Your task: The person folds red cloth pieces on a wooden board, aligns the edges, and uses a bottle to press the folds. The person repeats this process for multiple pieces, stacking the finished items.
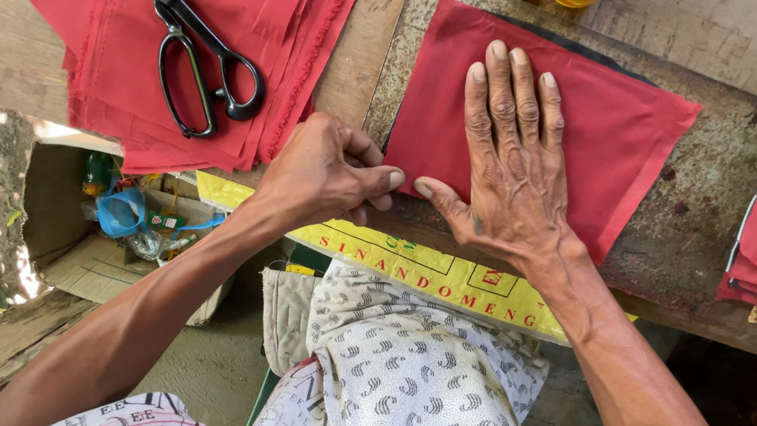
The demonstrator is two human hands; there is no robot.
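Head | right hand (509,153) flat on red cloth (613,139) | left hand (324,174) pinches edge (fingertips hidden)

A single head-worn camera looks steeply down, close over the table (691,222) edge, toward the wearer's own forearms and lap.

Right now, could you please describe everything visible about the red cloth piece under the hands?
The red cloth piece is a flat, roughly rectangular cut of plain woven-looking fabric, lying slightly askew on a worn, stained board. A dark layer shows along its top edge. The right hand presses flat on it; the left hand pinches its lower left corner.
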